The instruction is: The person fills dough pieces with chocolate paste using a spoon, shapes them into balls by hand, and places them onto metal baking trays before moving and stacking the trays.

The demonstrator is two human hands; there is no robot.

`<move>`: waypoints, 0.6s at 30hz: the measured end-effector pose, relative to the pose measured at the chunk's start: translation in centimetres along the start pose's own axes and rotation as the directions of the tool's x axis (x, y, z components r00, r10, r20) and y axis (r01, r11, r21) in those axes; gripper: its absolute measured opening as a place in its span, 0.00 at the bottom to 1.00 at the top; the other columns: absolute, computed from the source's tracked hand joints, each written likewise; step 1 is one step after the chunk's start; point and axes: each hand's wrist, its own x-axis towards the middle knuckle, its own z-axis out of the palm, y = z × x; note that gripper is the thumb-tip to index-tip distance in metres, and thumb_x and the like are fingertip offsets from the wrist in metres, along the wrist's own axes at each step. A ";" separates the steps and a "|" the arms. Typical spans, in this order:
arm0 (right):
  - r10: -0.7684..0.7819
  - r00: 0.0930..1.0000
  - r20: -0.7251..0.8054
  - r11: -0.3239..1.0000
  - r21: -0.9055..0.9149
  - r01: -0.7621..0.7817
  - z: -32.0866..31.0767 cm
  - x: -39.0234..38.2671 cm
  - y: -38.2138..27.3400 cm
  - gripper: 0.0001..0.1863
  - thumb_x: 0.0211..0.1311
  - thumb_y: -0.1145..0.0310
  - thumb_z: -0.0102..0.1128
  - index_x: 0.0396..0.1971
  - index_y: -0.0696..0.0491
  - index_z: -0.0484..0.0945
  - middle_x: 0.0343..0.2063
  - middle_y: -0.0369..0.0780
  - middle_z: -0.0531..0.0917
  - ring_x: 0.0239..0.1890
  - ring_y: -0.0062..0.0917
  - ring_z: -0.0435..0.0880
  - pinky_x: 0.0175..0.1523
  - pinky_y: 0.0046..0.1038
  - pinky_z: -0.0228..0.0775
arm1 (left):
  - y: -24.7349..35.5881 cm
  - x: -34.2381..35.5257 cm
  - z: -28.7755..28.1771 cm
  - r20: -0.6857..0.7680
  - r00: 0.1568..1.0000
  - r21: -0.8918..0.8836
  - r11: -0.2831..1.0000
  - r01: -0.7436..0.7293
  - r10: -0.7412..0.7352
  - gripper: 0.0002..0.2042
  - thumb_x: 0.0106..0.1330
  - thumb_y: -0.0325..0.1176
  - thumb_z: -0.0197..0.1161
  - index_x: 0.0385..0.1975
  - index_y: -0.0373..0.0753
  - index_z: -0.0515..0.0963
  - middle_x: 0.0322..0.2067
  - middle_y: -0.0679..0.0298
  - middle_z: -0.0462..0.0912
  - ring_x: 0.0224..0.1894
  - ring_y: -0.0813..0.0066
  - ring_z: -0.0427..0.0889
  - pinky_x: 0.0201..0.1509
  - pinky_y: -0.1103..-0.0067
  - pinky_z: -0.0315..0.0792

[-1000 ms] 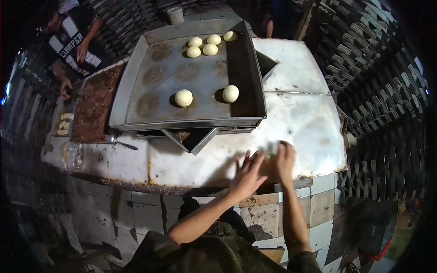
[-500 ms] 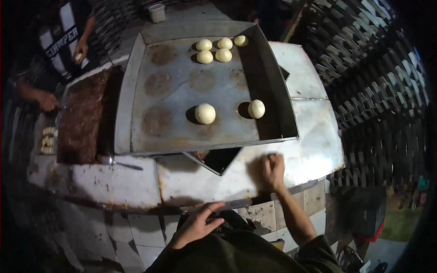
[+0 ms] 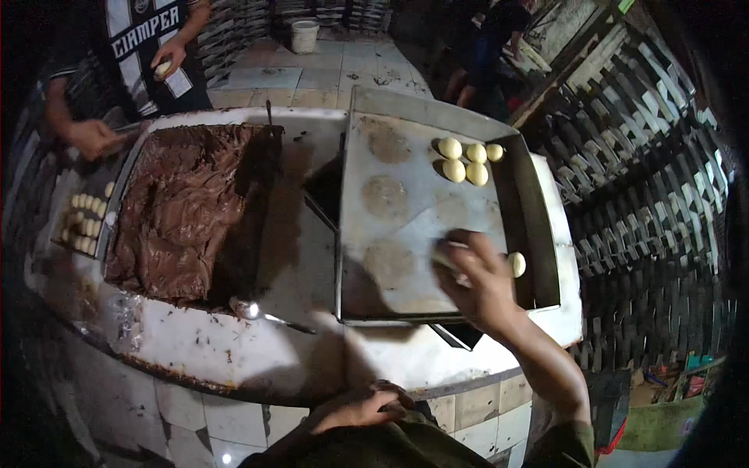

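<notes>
My right hand (image 3: pixel 480 282) reaches over a shallow metal tray (image 3: pixel 550 269), its curled fingers blurred. It covers the place where a large pale dough ball stood; whether that ball is in it is hidden. Just right of the hand sits another dough ball (image 3: pixel 516 264), partly covered by it. Several smaller dough balls (image 3: pixel 454 170) lie grouped farther back in the tray. My left hand (image 3: pixel 363 412) is low in front of my body, its fingers bent together; anything inside them is hidden.
Left of the tray lies a bed of brown paste (image 3: pixel 183 210), a metal spoon (image 3: pixel 248 310) at its near edge. Small pale pieces (image 3: pixel 87 222) line a container at far left. A co-worker (image 3: pixel 144 47) holds a pale piece. A white bucket (image 3: pixel 305 37) stands behind.
My right hand has moved from the table's front edge up over the tray. My left hand's spread fingers have drawn together. My view has swung left, showing more of the paste.
</notes>
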 end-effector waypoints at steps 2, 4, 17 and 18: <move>-0.099 0.944 0.315 0.993 -0.035 0.116 5.7 0.6 4.1 0.17 0.53 0.66 0.59 0.43 0.53 0.74 0.41 0.49 0.76 0.40 0.42 0.76 0.41 0.35 0.70 | -0.5 -0.6 -0.6 -0.086 0.994 -0.078 0.994 -0.079 0.072 0.12 0.61 0.34 0.58 0.43 0.41 0.74 0.41 0.58 0.77 0.48 0.62 0.74 0.53 0.70 0.67; 0.062 0.967 0.247 0.998 -0.010 -0.062 7.2 2.4 5.5 0.16 0.55 0.66 0.56 0.44 0.52 0.74 0.42 0.50 0.77 0.38 0.44 0.77 0.37 0.37 0.70 | -1.8 -3.6 -1.9 -0.142 0.990 -0.165 0.986 -0.020 -0.003 0.12 0.61 0.35 0.58 0.43 0.42 0.74 0.41 0.58 0.77 0.48 0.63 0.74 0.54 0.70 0.67; -0.012 0.997 -0.080 0.982 0.188 0.027 2.9 3.0 -1.6 0.16 0.40 0.77 0.62 0.30 0.58 0.66 0.23 0.44 0.72 0.24 0.30 0.71 0.30 0.30 0.65 | -0.4 -7.5 4.5 -0.697 0.712 -0.488 0.674 -0.555 0.082 0.26 0.65 0.45 0.48 0.58 0.34 0.59 0.52 0.51 0.70 0.56 0.58 0.68 0.63 0.67 0.58; -0.123 0.992 -0.034 0.988 0.092 0.125 2.2 -1.6 -5.2 0.15 0.41 0.77 0.61 0.31 0.58 0.67 0.25 0.43 0.73 0.25 0.34 0.71 0.30 0.30 0.65 | 1.2 -6.3 5.0 -0.758 0.648 -0.542 0.488 -0.684 0.067 0.31 0.65 0.47 0.47 0.60 0.30 0.53 0.54 0.46 0.66 0.58 0.55 0.65 0.64 0.66 0.57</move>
